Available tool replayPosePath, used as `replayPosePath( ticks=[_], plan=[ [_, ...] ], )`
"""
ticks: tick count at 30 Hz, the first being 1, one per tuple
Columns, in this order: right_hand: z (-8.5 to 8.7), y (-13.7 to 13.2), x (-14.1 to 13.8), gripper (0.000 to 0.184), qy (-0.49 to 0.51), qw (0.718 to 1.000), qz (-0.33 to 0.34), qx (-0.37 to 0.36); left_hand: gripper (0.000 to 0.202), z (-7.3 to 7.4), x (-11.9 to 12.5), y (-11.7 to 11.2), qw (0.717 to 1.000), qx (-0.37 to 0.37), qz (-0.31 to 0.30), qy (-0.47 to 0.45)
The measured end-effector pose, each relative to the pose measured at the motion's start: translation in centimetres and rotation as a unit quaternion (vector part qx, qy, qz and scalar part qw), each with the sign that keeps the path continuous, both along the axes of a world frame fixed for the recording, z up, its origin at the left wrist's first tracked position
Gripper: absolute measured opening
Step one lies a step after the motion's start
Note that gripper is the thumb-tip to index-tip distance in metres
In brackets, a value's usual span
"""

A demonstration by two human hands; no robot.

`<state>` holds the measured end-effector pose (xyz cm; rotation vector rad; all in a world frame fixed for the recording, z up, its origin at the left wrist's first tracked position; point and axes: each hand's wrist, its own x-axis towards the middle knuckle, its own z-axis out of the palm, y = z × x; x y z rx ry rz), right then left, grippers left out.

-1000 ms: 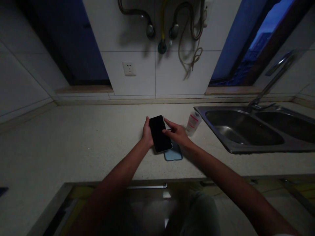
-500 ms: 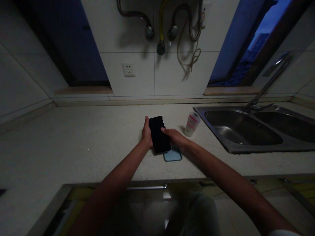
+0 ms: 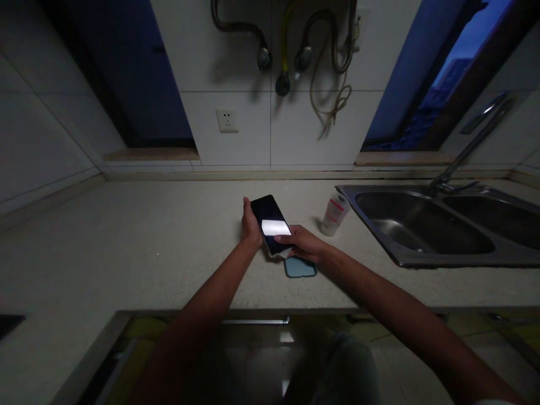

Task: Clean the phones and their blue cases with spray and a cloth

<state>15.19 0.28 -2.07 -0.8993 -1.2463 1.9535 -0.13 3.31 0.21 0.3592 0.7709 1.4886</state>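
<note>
A black smartphone (image 3: 264,210) is held tilted above the counter, with a bright reflection across its lower screen. My left hand (image 3: 250,226) grips its left edge, thumb pointing up along the side. Around the lower right edge closes my right hand (image 3: 304,243), its thumb lying over the screen. Something pale shows under the phone's bottom edge; I cannot tell what it is. Below the right hand a light-blue phone case (image 3: 300,268) lies on the counter, partly covered by the hand.
A plastic cup (image 3: 334,215) with red print stands right of my right hand. Further right is a steel double sink (image 3: 400,260) with a faucet (image 3: 468,143). The pale countertop (image 3: 126,242) ends at a front edge above drawers. Hoses and a socket (image 3: 227,121) are on the tiled wall.
The phone has turned and tipped, and a bright reflection now crosses its screen. My right thumb has moved lower on it. The whole view has shifted slightly.
</note>
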Motion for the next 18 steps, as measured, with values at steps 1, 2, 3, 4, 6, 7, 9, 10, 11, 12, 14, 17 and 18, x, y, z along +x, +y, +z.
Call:
replayPosePath(
  ticks=[1, 2, 3, 4, 6, 7, 9, 10, 11, 12, 14, 17, 18],
  plan=[
    [0.0, 0.1, 0.0, 0.042, -0.008, 1.0, -0.021, 0.014, 0.058, 0.1, 0.1, 0.1, 1.0, 0.001, 0.0, -0.012],
    [0.0, 0.1, -0.1, 0.042, -0.019, 0.998, -0.044, 0.032, 0.056, 0.2, 0.2, 0.2, 1.0, 0.0, 0.0, -0.027],
    [-0.1, 0.2, -0.1, 0.041, -0.031, 0.996, -0.069, 0.05, 0.055, 0.3, 0.3, 0.3, 0.999, 0.0, -0.003, -0.042],
    [-0.1, 0.3, -0.1, 0.041, -0.043, 0.992, -0.094, 0.069, 0.054, 0.4, 0.4, 0.4, 0.998, 0.002, -0.009, -0.058],
    [-0.3, 0.6, -0.1, 0.039, -0.061, 0.983, -0.14, 0.106, 0.053, 0.5, 0.5, 0.5, 0.996, 0.012, -0.023, -0.087],
    [-0.5, 0.8, -0.1, 0.039, -0.064, 0.977, -0.161, 0.121, 0.05, 0.5, 0.5, 0.5, 0.995, 0.019, -0.025, -0.097],
    [-0.7, 1.2, 0.0, 0.039, -0.067, 0.967, -0.199, 0.144, 0.041, 0.6, 0.6, 0.5, 0.994, 0.029, -0.019, -0.106],
    [-0.8, 1.4, 0.1, 0.039, -0.07, 0.962, -0.215, 0.151, 0.038, 0.7, 0.6, 0.4, 0.994, 0.029, -0.013, -0.105],
    [-0.9, 1.6, 0.2, 0.039, -0.074, 0.959, -0.227, 0.155, 0.035, 0.8, 0.6, 0.3, 0.994, 0.028, -0.01, -0.103],
    [-0.9, 1.8, 0.3, 0.039, -0.077, 0.957, -0.234, 0.156, 0.034, 0.8, 0.6, 0.2, 0.994, 0.028, -0.014, -0.1],
    [-1.0, 1.9, 0.4, 0.038, -0.073, 0.958, -0.234, 0.151, 0.036, 0.9, 0.7, -0.1, 0.994, 0.04, -0.04, -0.092],
    [-0.9, 1.7, 0.4, 0.036, -0.037, 0.976, -0.183, 0.112, 0.046, 0.7, 1.1, -0.6, 0.992, 0.054, -0.099, -0.063],
    [-0.9, 1.6, 0.3, 0.035, -0.021, 0.984, -0.155, 0.089, 0.05, 0.6, 1.2, -0.7, 0.99, 0.048, -0.119, -0.052]
  ],
)
